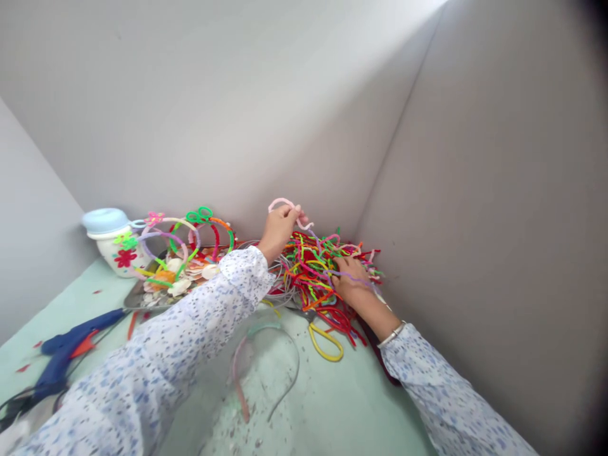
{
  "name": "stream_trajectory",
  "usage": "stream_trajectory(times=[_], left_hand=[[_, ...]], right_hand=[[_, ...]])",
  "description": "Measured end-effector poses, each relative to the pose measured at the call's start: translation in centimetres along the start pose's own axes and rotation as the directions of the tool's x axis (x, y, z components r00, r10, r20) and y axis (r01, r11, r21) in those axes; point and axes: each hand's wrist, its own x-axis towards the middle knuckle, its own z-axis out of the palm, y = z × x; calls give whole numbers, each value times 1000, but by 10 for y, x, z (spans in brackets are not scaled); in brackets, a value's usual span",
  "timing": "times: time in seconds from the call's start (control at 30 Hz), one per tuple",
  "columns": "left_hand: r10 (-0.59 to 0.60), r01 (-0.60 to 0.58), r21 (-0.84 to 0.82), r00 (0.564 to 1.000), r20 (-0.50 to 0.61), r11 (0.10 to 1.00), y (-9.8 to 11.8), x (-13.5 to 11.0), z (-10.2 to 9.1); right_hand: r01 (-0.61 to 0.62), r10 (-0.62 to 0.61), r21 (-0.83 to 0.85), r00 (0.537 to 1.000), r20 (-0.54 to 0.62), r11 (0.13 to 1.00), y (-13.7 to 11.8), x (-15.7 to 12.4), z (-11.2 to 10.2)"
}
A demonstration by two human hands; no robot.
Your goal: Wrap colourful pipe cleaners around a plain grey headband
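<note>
Raised over the back of the table, my left hand [281, 227] pinches a curled pale pink pipe cleaner [280, 202]. My right hand [352, 280] rests with its fingers spread in a tangled heap of many-coloured pipe cleaners [311, 273]. A lilac pipe cleaner [349, 275] lies across the back of that hand. In front of the heap, a headband [243, 370] lies on the table. One leg looks pink, the top pale green, and the other leg is bare grey.
Yellow-handled scissors [327, 345] lie by the heap, blades hidden. A blue glue gun [66, 351] is at left. Wrapped headbands [209, 221] with flowers stand on a metal tray [130, 297] beside a white cup [111, 244] with a blue lid. Grey walls [228, 114] enclose the table.
</note>
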Motion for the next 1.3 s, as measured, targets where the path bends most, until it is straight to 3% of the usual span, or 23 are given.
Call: stream_trajectory(times=[0.1,0.23,0.37,0.5,0.53,0.57,0.63,0.67,0.7,0.73,0.8,0.93,1.03,1.1,1.17,1.3], left_hand=[[-43,47,-255,999,22,966,16,-10,-14],[-65,87,-406,996,69,910,29,-37,-36],[-129,161,-447,987,100,880,29,-71,-53],[-147,219,-452,971,188,865,29,-105,-62],[-135,215,-426,968,211,879,30,-115,-63],[-120,206,-379,964,239,902,30,-125,-64],[-116,225,-285,928,354,932,30,-146,-64],[-129,255,-255,896,424,933,29,-157,-63],[-146,285,-228,863,484,931,26,-167,-63],[-168,320,-210,833,527,924,23,-176,-62],[-222,399,-197,784,580,895,15,-192,-59],[-324,554,-214,711,624,805,1,-211,-53],[-385,670,-238,641,664,704,-2,-219,-49],[-403,712,-263,617,676,651,-2,-223,-47],[-405,724,-311,629,664,616,-2,-226,-44],[-450,688,-436,717,533,580,-7,-227,-40]], right_hand=[[16,-16,25,1000,9,1000,3,-1,-6],[29,-27,50,999,-27,998,5,-10,-32],[28,-19,40,977,-211,999,-11,-27,-72],[144,-5,280,896,-444,949,-44,-40,-92],[186,14,406,897,-441,895,-53,-43,-90],[187,40,559,929,-367,808,-63,-46,-86],[24,-21,859,1000,-15,512,-81,-51,-73],[-96,-130,937,981,147,335,-89,-54,-64],[-190,-225,967,948,226,169,-95,-57,-55],[-262,-280,965,925,259,28,-101,-60,-46],[-391,-334,904,887,319,-175,-108,-66,-31],[-551,-387,769,819,424,-324,-110,-76,-13],[-572,-386,713,814,433,-407,-108,-78,-10],[-572,-387,660,819,424,-488,-107,-77,-9],[-572,-381,580,820,427,-581,-104,-73,-9],[-540,-338,461,826,452,-704,-92,-61,-8]])
